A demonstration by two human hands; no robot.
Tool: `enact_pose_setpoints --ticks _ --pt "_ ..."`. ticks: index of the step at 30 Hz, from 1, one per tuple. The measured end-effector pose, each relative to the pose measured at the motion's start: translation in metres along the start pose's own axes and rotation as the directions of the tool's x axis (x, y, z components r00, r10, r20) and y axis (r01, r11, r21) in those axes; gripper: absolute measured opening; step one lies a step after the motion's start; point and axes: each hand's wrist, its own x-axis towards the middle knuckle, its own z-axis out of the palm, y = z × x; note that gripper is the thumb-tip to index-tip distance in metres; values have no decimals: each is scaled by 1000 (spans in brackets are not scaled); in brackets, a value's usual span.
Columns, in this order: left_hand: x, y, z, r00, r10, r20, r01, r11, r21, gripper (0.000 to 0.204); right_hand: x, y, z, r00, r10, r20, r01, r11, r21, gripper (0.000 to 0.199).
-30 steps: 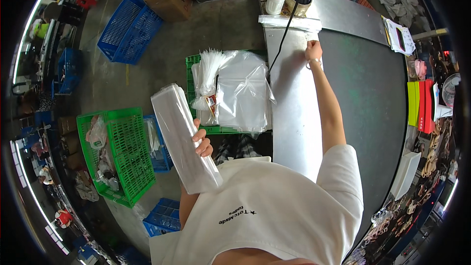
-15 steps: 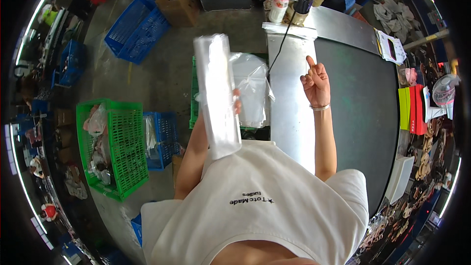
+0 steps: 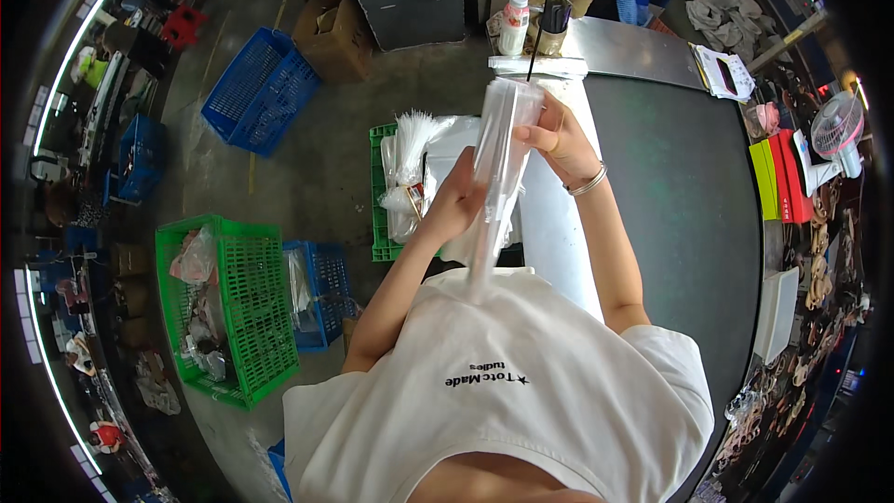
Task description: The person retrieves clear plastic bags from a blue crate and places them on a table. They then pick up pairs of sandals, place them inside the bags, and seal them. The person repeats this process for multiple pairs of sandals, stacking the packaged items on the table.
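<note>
I hold a long clear plastic bag pack (image 3: 495,177) upright in front of my chest with both hands. My left hand (image 3: 455,200) grips its lower left side. Its upper end is pinched by my right hand (image 3: 555,135), which wears a bracelet at the wrist. Below the pack runs a white strip (image 3: 559,224) along the left edge of the dark grey table (image 3: 680,214). Left of my hands a green crate (image 3: 382,191) holds more clear bags and bundles.
A white bottle (image 3: 513,25) and a pen cup (image 3: 553,23) stand at the table's far end. Blue crates (image 3: 256,88), (image 3: 321,293) and a green crate (image 3: 237,307) with bags sit on the floor at left, cardboard boxes (image 3: 333,28) beyond. A small fan (image 3: 835,130) and coloured folders (image 3: 780,177) lie at right.
My left hand has carried the bag pack from my left side up to the middle. My right hand has come back from the far table edge and taken hold of the pack's top.
</note>
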Motion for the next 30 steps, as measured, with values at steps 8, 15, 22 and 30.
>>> enact_pose_setpoints --ticks 8,15,22,30 --pt "-17 -17 -18 921 -297 253 390 715 -581 48 -6 -3 5 990 -37 -139 41 999 31 24" --pt "-16 -3 -25 953 -101 287 248 803 -542 93 -15 9 6 961 -94 -261 113 992 57 40" --pt "-13 19 1 953 -175 246 218 963 -159 57 -32 11 -1 970 -43 -239 72 991 116 48" --pt "-29 21 5 939 -228 256 175 961 214 63 -39 27 13 893 56 -446 12 989 147 43"
